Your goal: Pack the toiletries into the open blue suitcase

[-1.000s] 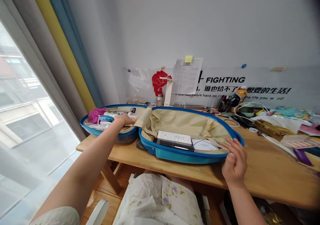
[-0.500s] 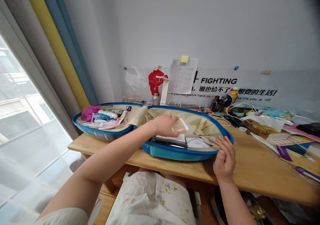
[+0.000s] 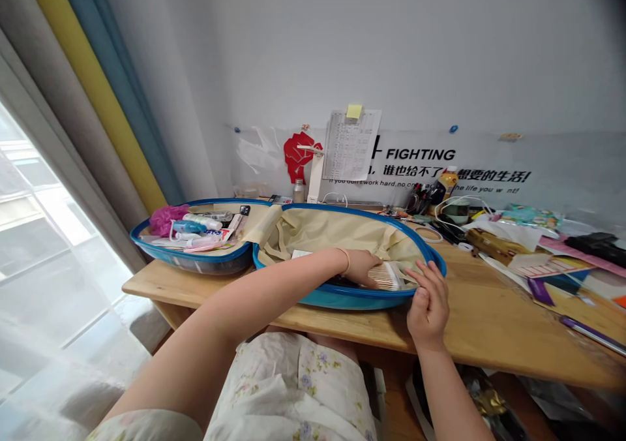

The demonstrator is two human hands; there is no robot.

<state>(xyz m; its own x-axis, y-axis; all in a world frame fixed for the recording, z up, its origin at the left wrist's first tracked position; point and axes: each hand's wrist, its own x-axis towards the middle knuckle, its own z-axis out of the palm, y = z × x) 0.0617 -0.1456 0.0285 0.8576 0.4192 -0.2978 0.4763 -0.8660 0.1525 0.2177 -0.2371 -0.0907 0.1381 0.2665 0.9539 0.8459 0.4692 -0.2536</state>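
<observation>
A blue suitcase lies open on the wooden desk, its beige lining showing. My left hand reaches into the right half and grips a pale comb, lowering it near the front rim. My right hand rests on the suitcase's front right rim, fingers curled over the edge. The left half holds a pink bath puff, tubes and other toiletries.
The desk's right side is crowded with cables, bottles, papers, a purple pen and packets. A lamp and taped paper stand by the wall. A window with curtains is on the left. My lap is under the desk's front edge.
My left hand left the toiletries half, crossed to the right half with a comb and lowered it toward the front rim. My right hand stayed on the rim.
</observation>
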